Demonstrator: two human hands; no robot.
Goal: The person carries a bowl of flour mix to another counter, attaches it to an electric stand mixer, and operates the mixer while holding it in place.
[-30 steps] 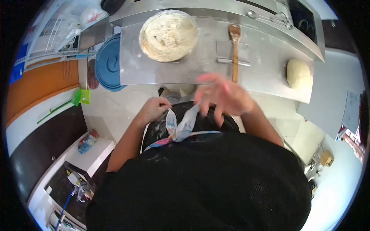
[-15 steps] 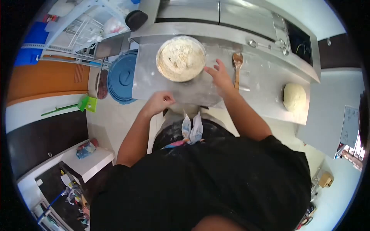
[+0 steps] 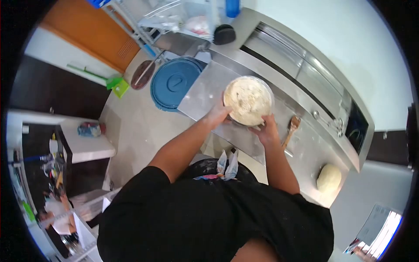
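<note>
A round bowl [image 3: 271, 102] filled with pale, floury dough [image 3: 248, 99] rests on the steel counter [image 3: 203, 89]. My left hand [image 3: 219, 114] grips the bowl's left side, its thumb over the rim. On the near right side, my right hand [image 3: 267, 128] holds the rim with thumb and fingers. The fingers under the bowl's edge are partly hidden. Right of my right hand lies a wooden spatula [image 3: 291, 131], and a smooth dough ball [image 3: 329, 178] sits at the counter's right end.
A blue lidded bin [image 3: 174, 83] stands left of the counter. Behind it are wire shelves [image 3: 163, 17] and a green dustpan [image 3: 118, 86]. Steel equipment with knobs [image 3: 316, 115] runs along the back. Another person [image 3: 61, 214] is at the lower left.
Both hands have moved from beside the bowl onto its sides and taken hold of it. The view has turned, so the counter now slants down to the right. The other person has come into view.
</note>
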